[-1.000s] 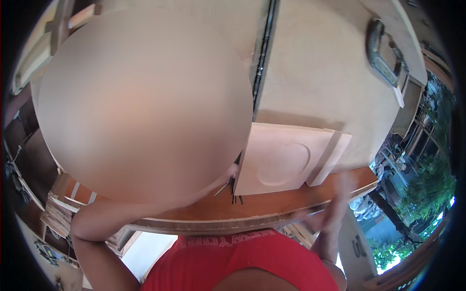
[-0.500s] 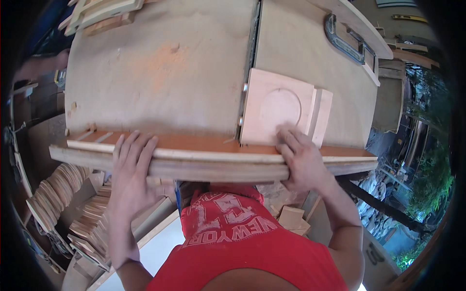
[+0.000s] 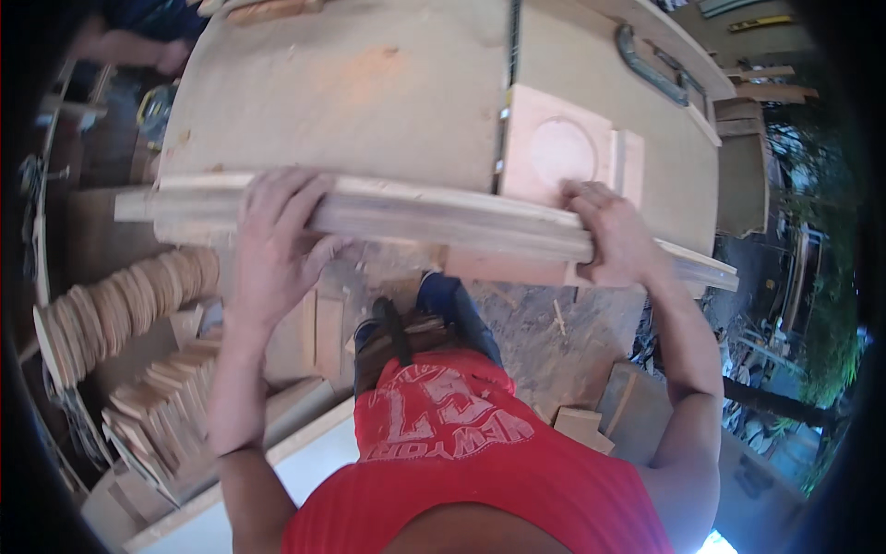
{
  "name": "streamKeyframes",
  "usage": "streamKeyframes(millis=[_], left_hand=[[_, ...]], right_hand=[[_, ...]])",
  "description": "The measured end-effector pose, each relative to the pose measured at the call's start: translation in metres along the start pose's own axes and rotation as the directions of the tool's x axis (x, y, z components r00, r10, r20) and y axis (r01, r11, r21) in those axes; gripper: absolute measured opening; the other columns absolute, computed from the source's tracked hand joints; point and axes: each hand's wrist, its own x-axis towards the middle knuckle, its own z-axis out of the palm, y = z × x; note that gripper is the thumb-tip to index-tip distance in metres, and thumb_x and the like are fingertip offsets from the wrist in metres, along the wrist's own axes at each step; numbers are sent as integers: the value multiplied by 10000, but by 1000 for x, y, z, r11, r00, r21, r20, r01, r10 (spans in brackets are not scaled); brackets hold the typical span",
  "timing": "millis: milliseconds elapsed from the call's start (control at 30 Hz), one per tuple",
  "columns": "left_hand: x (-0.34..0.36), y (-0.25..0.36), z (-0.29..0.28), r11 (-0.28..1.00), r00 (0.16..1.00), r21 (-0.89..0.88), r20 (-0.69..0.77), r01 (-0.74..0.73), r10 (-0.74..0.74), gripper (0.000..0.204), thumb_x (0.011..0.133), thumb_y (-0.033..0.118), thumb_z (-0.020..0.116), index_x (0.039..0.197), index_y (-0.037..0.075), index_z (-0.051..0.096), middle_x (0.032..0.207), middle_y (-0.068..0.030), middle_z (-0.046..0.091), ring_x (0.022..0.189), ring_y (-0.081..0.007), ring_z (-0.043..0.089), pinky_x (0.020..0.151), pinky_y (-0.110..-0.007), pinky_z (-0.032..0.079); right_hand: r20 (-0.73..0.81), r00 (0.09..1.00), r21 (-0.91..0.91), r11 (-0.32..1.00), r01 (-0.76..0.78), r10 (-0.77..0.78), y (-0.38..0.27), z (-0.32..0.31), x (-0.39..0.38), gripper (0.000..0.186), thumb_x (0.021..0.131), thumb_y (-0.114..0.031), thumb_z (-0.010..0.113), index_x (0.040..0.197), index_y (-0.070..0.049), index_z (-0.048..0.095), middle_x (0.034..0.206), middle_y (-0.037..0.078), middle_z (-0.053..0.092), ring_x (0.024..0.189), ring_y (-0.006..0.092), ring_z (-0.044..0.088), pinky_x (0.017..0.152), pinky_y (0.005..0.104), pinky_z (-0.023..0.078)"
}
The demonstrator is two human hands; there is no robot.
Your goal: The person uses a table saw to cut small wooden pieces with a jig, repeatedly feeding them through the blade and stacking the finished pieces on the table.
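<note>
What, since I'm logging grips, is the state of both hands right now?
Left hand: closed, fingers over the long board, holding it.
Right hand: closed, holding the same long board.

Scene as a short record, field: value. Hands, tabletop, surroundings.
left hand: fingers over, thumb under the long brown wooden edge along the table's near side
right hand: gripping the same edge; fingertips by the pale square wooden panel with round recess, contact unclear
tabletop: beige wooden table; panel, pale grooved wooden strip to its right
far right of table: dark metal C-shaped clamp
lower left: row of rounded pale wooden pieces
upper left: another person's hand
</note>
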Motion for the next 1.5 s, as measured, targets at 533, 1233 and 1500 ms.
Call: streamKeyframes(millis=[533, 1233, 1500], left_hand=[[-34, -103, 345, -651, 459, -750, 542, -113, -704, 679, 1072, 585, 471, 1531, 90, 537, 1536, -155, 588, 1420, -364, 542, 1154, -584, 459], [-18, -81, 369, -765, 334, -644, 717, -17, -611, 589, 1111, 495, 455, 1434, 30, 618, 1386, -122, 684, 1314, -290, 623, 1126, -417, 509], [-140, -130, 307, -289, 283, -901, 383, 324, -879, 559, 1118, 455, 466, 1433, 19, 618, 1376, -112, 685, 1296, -287, 623, 1131, -410, 491]], right_hand=[[13, 978, -68, 976, -205, 206, 11, 6, 9, 1001, 443, -267, 723, 1386, 54, 626, 1279, 302, 704, 1207, 463, 666, 1053, 478, 533], [-44, 989, 42, 990, -136, 138, 24, 10, 8, 615, 500, -203, 797, 1076, -2, 718, 990, 278, 746, 1005, 485, 706, 872, 520, 563], [-35, 985, 51, 985, -167, 168, 14, 1, 10, 603, 545, -209, 814, 1106, -18, 698, 1048, 253, 737, 1070, 461, 694, 912, 521, 554]])
